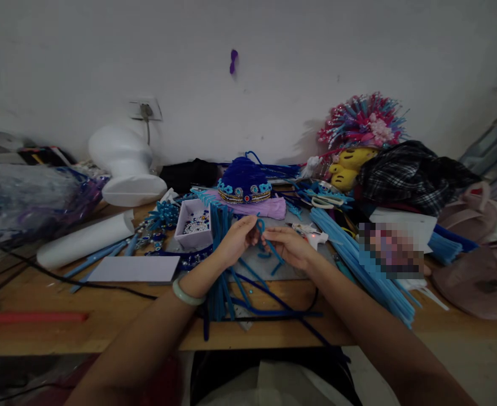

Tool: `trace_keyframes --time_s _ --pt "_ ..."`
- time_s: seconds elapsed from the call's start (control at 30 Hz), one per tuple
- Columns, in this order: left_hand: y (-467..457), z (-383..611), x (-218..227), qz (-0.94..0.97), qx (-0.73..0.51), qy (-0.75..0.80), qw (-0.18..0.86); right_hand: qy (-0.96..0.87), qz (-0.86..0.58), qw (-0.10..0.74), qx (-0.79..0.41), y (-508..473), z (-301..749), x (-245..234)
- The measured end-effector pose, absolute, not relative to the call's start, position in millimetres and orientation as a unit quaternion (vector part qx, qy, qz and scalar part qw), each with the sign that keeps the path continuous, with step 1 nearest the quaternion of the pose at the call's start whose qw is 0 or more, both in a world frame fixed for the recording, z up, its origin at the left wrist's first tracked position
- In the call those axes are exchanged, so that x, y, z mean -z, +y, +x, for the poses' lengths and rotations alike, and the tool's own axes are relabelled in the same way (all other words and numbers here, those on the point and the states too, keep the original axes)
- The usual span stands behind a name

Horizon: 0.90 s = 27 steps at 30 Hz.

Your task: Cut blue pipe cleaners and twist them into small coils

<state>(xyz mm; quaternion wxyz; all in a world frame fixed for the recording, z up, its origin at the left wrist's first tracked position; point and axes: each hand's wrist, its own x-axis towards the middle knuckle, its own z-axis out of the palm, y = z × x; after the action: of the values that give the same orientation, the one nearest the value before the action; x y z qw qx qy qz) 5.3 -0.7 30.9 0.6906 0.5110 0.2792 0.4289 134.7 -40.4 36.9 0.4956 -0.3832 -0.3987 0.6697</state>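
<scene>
My left hand [236, 239] and my right hand [288, 246] meet over the middle of the wooden table [104, 316], both pinched on one blue pipe cleaner [262, 232] bent into a loop between them. Its loose end trails down toward the table's front edge. A pale green bangle [185, 293] sits on my left wrist. Under my hands lie a bundle of blue pipe cleaners [218, 270] and a grey mat [259, 265]. Just behind them stands a blue beaded headpiece [243, 183] on a lilac cloth.
A small white box of beads [194, 224] sits left of my hands, with white paper [135, 269] and a white roll [85, 238] further left. A white foam head stand [126, 163] is behind. Long light-blue stems [358, 262], a checked cloth [413, 169] and a pink-blue feathered ornament [364, 121] fill the right.
</scene>
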Motion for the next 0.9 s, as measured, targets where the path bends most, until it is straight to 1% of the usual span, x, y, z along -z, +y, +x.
trace_keyframes --time_s 0.07,0.13,0.3,0.5,0.67,0.8,0.9 --pt "0.7 4.7 -29.8 0.478 -0.401 0.257 0.738 -0.399 -0.367 0.49 -0.683 -40.4 135.3 -37.1" --pt "2.3 4.0 -28.5 0.46 -0.396 0.251 0.754 -0.398 -0.357 0.484 -0.693 -40.1 136.1 -36.8" --pt "5.1 2.7 -27.1 0.477 -0.41 0.251 0.736 -0.375 -0.345 0.483 -0.712 -38.5 137.3 -34.2" --pt "0.1 4.8 -31.1 0.477 -0.429 0.274 0.716 -0.401 -0.352 0.45 -0.716 -38.7 138.4 -34.1" --pt "-1.7 5.5 -34.9 0.496 -0.451 0.302 0.677 -0.44 -0.39 0.438 -0.68 -40.3 138.0 -35.9" --pt "0.8 4.4 -34.0 0.546 -0.447 0.309 0.637 -0.457 -0.432 0.475 -0.616 -38.3 137.7 -34.7" --pt "2.4 3.8 -32.3 0.625 -0.423 0.317 0.574 -0.435 -0.436 0.502 -0.607 -35.6 139.4 -32.3"
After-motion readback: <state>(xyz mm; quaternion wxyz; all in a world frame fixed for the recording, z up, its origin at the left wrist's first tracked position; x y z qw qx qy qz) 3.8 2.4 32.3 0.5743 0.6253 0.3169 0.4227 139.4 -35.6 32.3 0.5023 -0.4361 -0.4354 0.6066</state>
